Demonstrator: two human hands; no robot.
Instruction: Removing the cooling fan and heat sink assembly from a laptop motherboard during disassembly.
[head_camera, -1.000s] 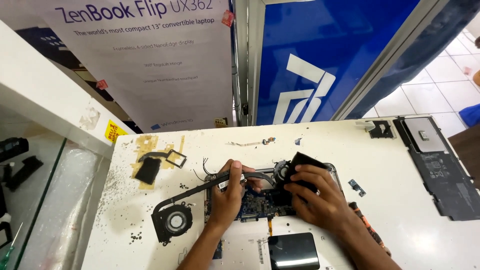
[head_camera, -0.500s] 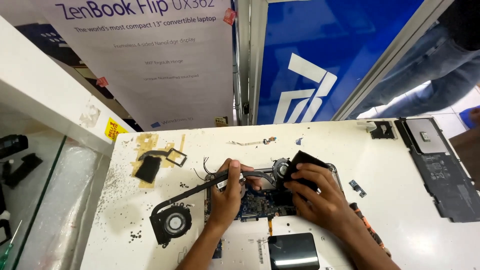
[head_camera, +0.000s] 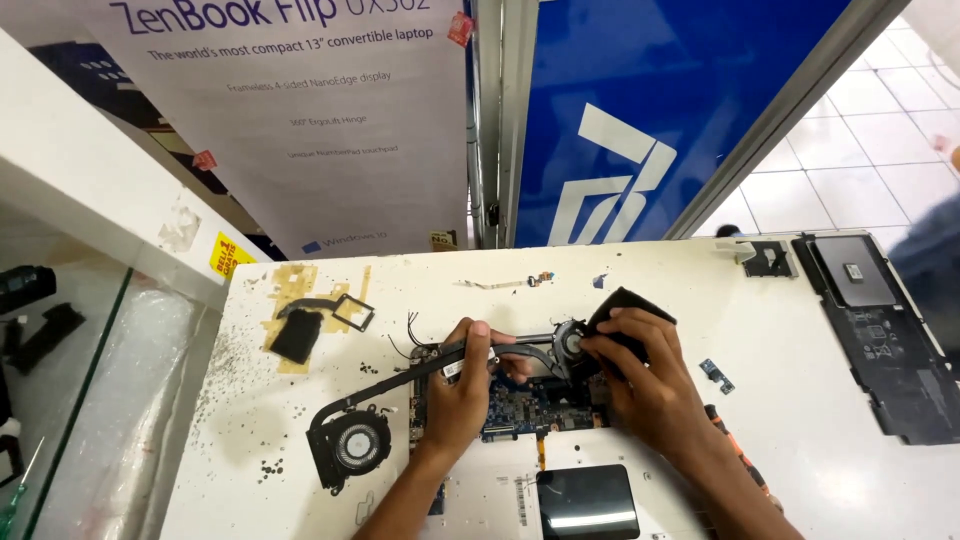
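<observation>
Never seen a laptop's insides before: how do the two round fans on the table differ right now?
The left fan lies free on the white table, fully in view, with no hand on it. The right fan is partly covered by the right hand, whose fingers rest on it. The left hand grips the dark pipe between them. Both fans are round, dark and joined to that pipe.

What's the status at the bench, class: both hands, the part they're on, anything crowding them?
Left hand gripping the heat pipe. Right hand on the right fan. Circuit board beneath; loose screws and black panel close by.
</observation>
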